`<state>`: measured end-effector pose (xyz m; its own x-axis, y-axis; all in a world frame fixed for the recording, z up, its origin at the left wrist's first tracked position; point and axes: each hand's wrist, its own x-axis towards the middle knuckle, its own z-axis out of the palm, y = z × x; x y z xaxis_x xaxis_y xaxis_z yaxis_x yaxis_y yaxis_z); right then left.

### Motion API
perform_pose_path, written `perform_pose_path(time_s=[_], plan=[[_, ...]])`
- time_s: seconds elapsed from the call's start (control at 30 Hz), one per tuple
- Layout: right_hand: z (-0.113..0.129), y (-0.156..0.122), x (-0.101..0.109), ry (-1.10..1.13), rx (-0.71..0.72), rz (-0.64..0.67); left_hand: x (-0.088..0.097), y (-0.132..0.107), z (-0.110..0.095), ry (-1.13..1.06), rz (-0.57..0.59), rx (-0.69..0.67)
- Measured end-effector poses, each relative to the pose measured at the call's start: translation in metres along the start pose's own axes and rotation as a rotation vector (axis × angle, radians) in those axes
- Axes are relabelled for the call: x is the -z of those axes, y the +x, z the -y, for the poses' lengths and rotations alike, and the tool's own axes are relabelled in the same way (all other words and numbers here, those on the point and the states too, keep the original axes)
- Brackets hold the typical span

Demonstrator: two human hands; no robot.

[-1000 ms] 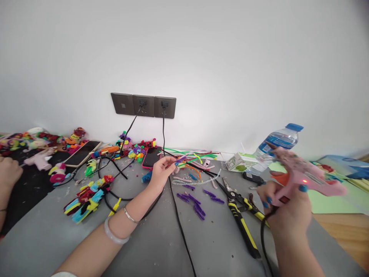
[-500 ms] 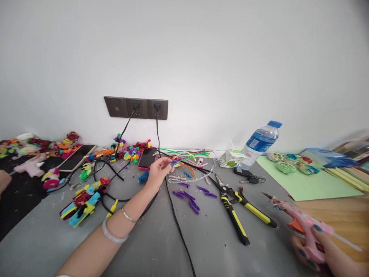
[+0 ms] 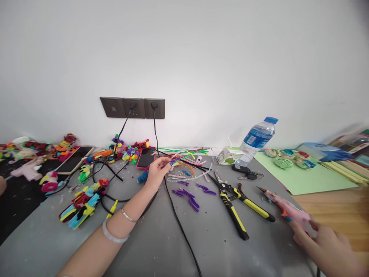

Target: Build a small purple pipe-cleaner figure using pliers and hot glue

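My left hand [image 3: 158,172] reaches over the middle of the grey table, its fingers pinched on a short purple pipe cleaner piece [image 3: 176,159]. My right hand [image 3: 328,244], slightly blurred, is palm down at the right table edge. It grips the rear of a pink hot glue gun [image 3: 288,207], one finger by the orange trigger; my hand hides much of the handle. Several loose purple pipe cleaner pieces [image 3: 191,201] lie below my left hand. Pliers-like cutters [image 3: 233,202] with yellow and black handles lie between my two hands.
A water bottle [image 3: 258,140], a drink carton [image 3: 229,155] and keys [image 3: 250,175] stand or lie at the back. Black cords [image 3: 175,219] cross the table. Phones [image 3: 75,159] and colourful pipe cleaner figures [image 3: 83,204] lie left. Green paper [image 3: 308,179] lies right.
My right hand has turned palm down over the glue gun, and the gun has shifted slightly left and tilted. My left hand stays pinched on the purple piece. The view has shifted slightly.
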<state>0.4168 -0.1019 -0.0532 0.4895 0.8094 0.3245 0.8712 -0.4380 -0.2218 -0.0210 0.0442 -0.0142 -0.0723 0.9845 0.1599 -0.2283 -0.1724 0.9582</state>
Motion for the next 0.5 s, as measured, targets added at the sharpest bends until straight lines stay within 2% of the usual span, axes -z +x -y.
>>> perform_pose_path(time_s=[0.07,0.2,0.27,0.37,0.5], plan=[[0.024,-0.012,0.004,-0.035,0.015,-0.042,0.0,0.0,0.0,0.001,0.005,0.002],[0.088,-0.038,0.006,0.101,0.401,0.009,0.0,0.0,0.0,0.017,0.011,0.0],[0.11,-0.047,0.0,0.046,0.437,0.031,0.0,0.0,0.001,0.017,0.009,-0.011],[0.121,-0.049,-0.01,-0.037,0.399,0.044,0.001,0.0,0.002,0.02,0.014,-0.024],[0.112,-0.035,-0.013,0.017,0.406,0.086,0.001,0.0,0.002,0.02,0.038,-0.023]])
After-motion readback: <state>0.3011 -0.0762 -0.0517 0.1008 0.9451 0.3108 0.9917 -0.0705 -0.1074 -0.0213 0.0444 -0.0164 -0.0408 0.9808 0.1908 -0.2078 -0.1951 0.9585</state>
